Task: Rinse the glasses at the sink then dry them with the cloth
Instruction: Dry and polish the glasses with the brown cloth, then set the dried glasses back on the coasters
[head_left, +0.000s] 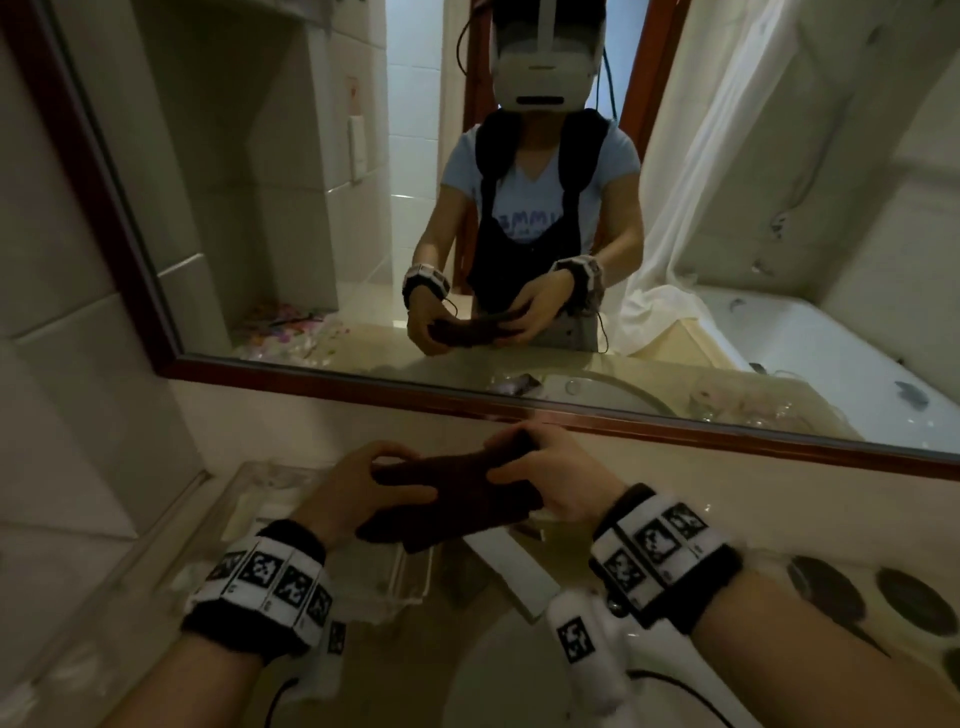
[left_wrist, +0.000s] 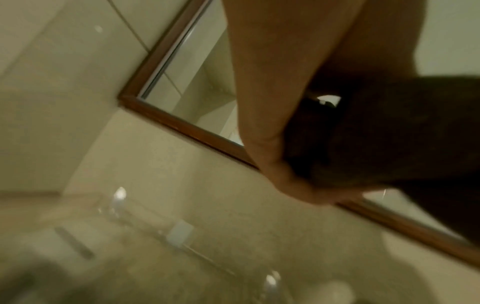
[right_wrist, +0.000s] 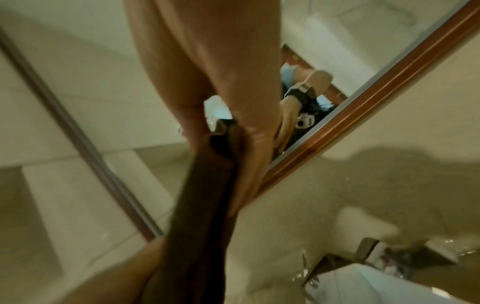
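Both hands hold a dark brown cloth (head_left: 457, 499) in the air over the counter, just below the mirror. My left hand (head_left: 384, 478) grips its left end with curled fingers, and my right hand (head_left: 519, 462) pinches its upper right end. In the left wrist view the cloth (left_wrist: 389, 133) bunches against my left hand (left_wrist: 272, 123). In the right wrist view the cloth (right_wrist: 197, 205) hangs long from my right hand (right_wrist: 233, 92). No glass shows inside the cloth. Blurred clear glass shapes (left_wrist: 118, 199) stand on the counter at the left.
A wood-framed mirror (head_left: 519, 402) runs along the wall right behind the hands. A clear tray (head_left: 260, 499) sits on the counter at the left. The white sink basin (head_left: 493, 675) lies below the hands. Dark round objects (head_left: 826, 587) sit at the right.
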